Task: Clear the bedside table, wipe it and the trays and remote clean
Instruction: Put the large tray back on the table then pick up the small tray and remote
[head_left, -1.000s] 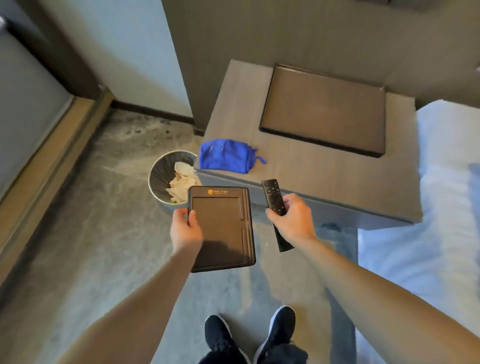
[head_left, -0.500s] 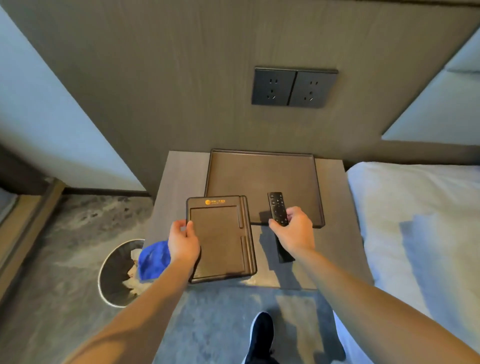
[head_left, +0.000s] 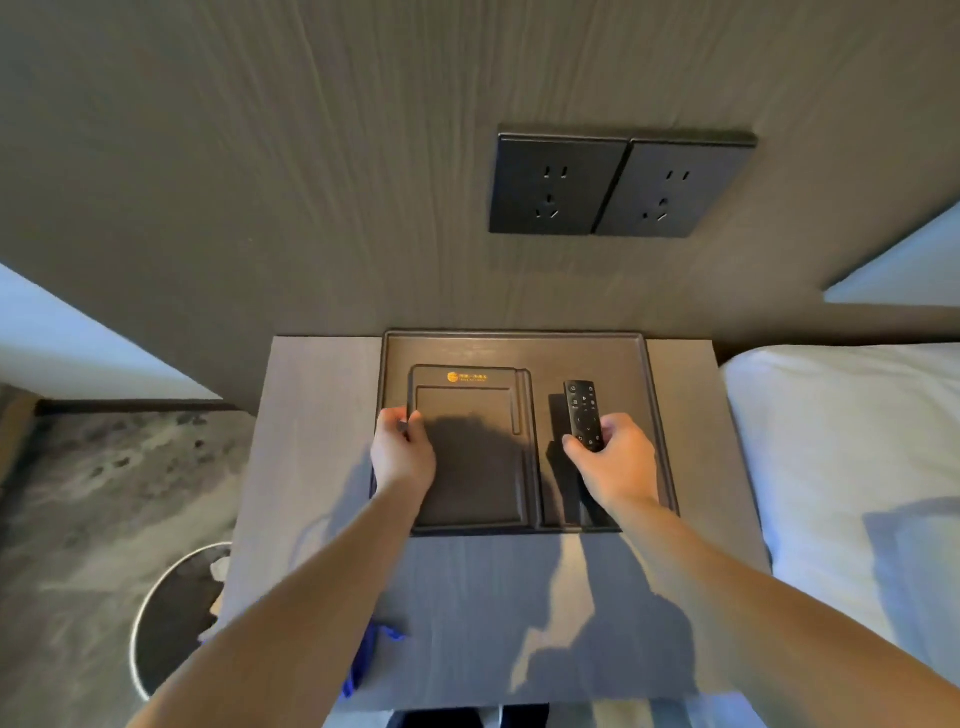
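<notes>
My left hand (head_left: 402, 457) grips the small tray (head_left: 472, 467) and my right hand (head_left: 613, 462) pinches the remote (head_left: 584, 413), and both have just come down into the big tray (head_left: 519, 345) under my hands, so I think I'm nearly done.

Large tray (head_left: 514, 349) dark brown; small tray (head_left: 478, 483) same, gold logo (head_left: 466, 377); remote (head_left: 583, 410) black; cloth (head_left: 366, 654) blue; table (head_left: 311, 467) grey woodgrain.
</notes>
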